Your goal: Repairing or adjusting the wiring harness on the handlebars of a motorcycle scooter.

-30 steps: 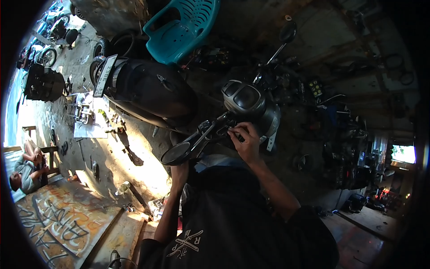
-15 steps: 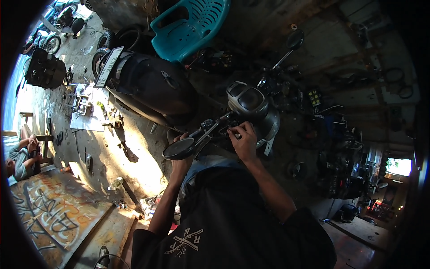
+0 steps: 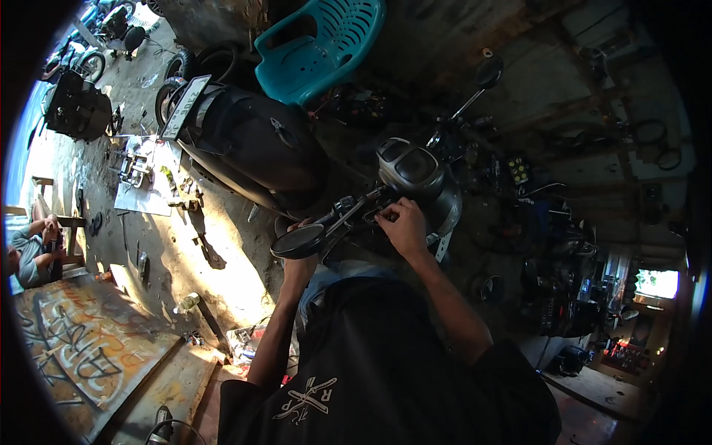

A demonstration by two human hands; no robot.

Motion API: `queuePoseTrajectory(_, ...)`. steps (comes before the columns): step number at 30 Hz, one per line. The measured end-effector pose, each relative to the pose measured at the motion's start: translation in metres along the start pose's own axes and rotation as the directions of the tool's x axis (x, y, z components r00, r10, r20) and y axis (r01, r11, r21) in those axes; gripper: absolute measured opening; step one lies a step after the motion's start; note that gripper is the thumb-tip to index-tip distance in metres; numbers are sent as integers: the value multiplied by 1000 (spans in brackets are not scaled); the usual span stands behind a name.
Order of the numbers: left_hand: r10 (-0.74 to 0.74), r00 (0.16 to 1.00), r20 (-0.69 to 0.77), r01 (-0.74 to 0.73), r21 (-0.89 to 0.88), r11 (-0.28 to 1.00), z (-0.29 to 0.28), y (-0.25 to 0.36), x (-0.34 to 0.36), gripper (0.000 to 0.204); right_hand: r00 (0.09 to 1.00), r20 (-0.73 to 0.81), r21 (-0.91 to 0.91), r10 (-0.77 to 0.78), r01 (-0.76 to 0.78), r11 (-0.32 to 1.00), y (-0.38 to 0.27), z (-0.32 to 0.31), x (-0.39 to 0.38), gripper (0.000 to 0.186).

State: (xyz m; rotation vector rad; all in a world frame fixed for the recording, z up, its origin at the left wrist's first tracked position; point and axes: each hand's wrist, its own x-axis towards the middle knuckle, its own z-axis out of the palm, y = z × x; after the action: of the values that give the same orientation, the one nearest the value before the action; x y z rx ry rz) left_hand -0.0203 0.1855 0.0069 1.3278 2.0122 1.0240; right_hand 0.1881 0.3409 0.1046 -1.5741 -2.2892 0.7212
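Note:
A dark scooter stands in front of me, its grey headlight cowl [image 3: 406, 160] facing away. The round mirror [image 3: 298, 242] on its near handlebar hides much of my left hand [image 3: 300, 268]. That hand is wrapped round the handlebar end, with fingertips showing past the mirror's far edge. My right hand [image 3: 404, 228] is bent beside the middle of the handlebar [image 3: 348, 214], just below the cowl. Its thumb and fingers are pinched together; anything between them is too small and dark to make out. The other mirror [image 3: 489, 73] sticks out on its stem at the far side.
Another dark scooter [image 3: 252, 141] stands close at the left, below a teal plastic chair [image 3: 319, 55]. Parts lie on a white sheet [image 3: 141, 199] on the floor. A person [image 3: 33, 252] sits at far left near a painted board [image 3: 81, 348]. More motorcycles [image 3: 567, 297] crowd the right.
My right hand has turned slightly and its fingers have drawn closer together at the same spot. The left hand stays at the handlebar end. The whole view has shifted a little.

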Motion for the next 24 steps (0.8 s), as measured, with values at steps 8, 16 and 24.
queuePoseTrajectory(8, 170, 981, -96, -169, 21, 985, 1, -6, 0, 25, 970, 209, 179, 125, -164, 970, -5, -13, 10, 17)
queuePoseTrajectory(16, 132, 987, -91, -131, 21, 991, 6, -13, 2, 35, 981, 159, -87, -109, 124, 988, -4, -10, 14, 15)
queuePoseTrajectory(24, 129, 989, -68, -129, 16, 992, 5, -16, 4, 37, 981, 12, -182, -193, 191, 965, 1, 1, 5, 16)
